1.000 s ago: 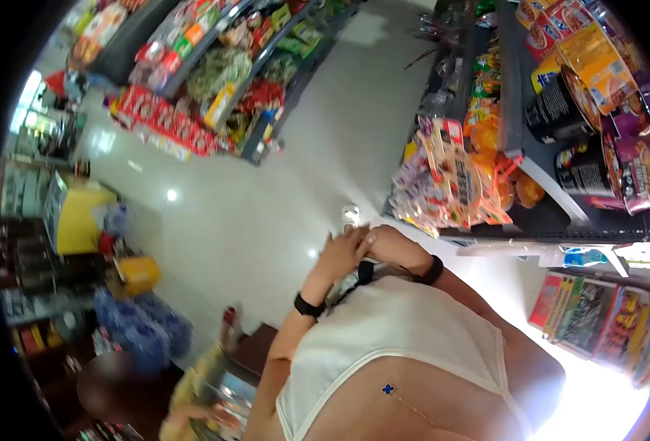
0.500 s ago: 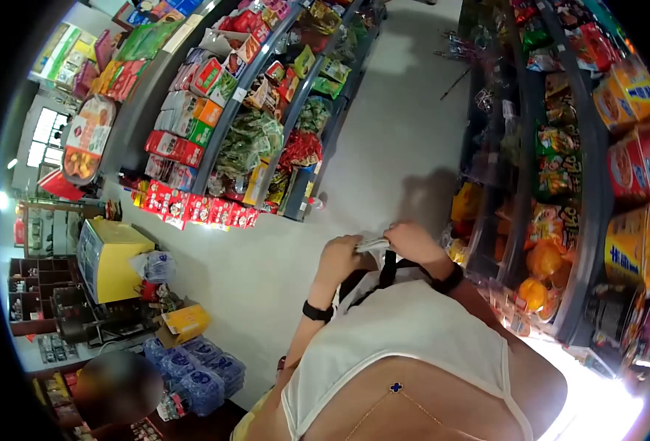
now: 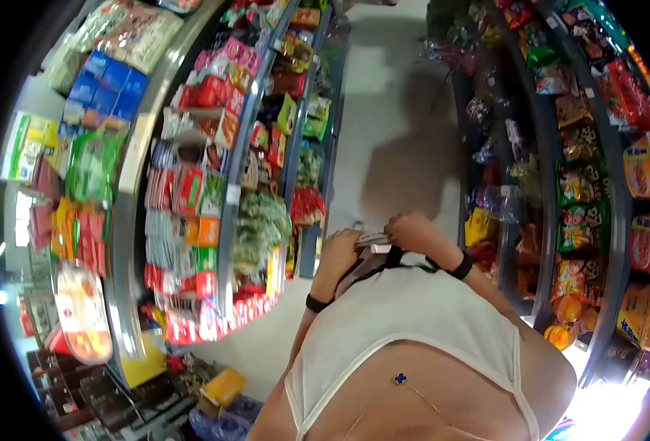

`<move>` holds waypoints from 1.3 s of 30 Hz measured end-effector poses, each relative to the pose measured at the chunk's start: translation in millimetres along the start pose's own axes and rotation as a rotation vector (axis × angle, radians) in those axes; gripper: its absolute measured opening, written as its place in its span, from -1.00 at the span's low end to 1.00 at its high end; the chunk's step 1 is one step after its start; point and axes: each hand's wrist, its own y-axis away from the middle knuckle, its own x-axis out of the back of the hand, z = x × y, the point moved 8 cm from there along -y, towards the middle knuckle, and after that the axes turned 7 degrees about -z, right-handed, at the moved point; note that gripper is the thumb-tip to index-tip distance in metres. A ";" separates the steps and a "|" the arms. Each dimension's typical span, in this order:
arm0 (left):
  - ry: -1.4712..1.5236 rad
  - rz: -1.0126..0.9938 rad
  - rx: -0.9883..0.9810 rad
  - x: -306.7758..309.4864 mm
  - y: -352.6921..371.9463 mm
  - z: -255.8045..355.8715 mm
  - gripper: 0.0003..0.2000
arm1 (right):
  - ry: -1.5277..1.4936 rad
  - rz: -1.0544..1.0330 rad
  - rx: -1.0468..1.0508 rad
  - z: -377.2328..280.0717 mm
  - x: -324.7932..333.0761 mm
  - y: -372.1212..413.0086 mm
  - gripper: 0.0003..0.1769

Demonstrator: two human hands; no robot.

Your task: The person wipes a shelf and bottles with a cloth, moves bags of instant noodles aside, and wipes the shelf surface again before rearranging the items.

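My left hand is closed on one end of a whitish, narrow item held out in front of my waist. Its other end is in my closed right hand. The item's kind is hard to make out, since my fingers cover both ends. Just below it, a black strap and some dark material lie against the front of my white top. Both wrists wear black bands.
An aisle floor runs ahead between a left shelf of packaged food and a right shelf of snack bags. Oranges sit low at right. A yellow carton and wrapped bottles stand at lower left.
The view has turned and moved forward into the aisle, so the left shelves fill more of the picture and the counter area slides down. Both hands keep hold of the whitish item.
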 end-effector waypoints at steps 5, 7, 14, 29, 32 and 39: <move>0.087 -0.239 -0.140 82.6 -110.9 -23.1 -0.64 | -0.092 0.003 -0.175 45.8 56.2 -63.6 -0.82; 0.037 -0.182 -0.266 109.4 -139.7 -8.0 -0.65 | -0.146 0.057 -0.243 73.7 62.9 -75.4 -0.84; 0.126 -0.407 -0.382 113.4 -279.0 13.7 -0.68 | -0.215 0.175 -0.363 203.2 89.1 -131.6 -0.82; -0.249 -0.121 0.096 218.7 -624.3 2.1 -0.45 | -0.235 0.064 -0.582 541.0 175.1 -267.5 -0.35; -0.221 -0.059 0.072 222.8 -689.0 -19.1 -0.38 | -0.340 0.076 -0.620 586.0 185.1 -271.8 -0.30; -0.177 -0.191 -0.071 208.7 -881.8 -53.7 -0.63 | -0.534 -0.006 -0.799 716.2 168.0 -305.6 -0.31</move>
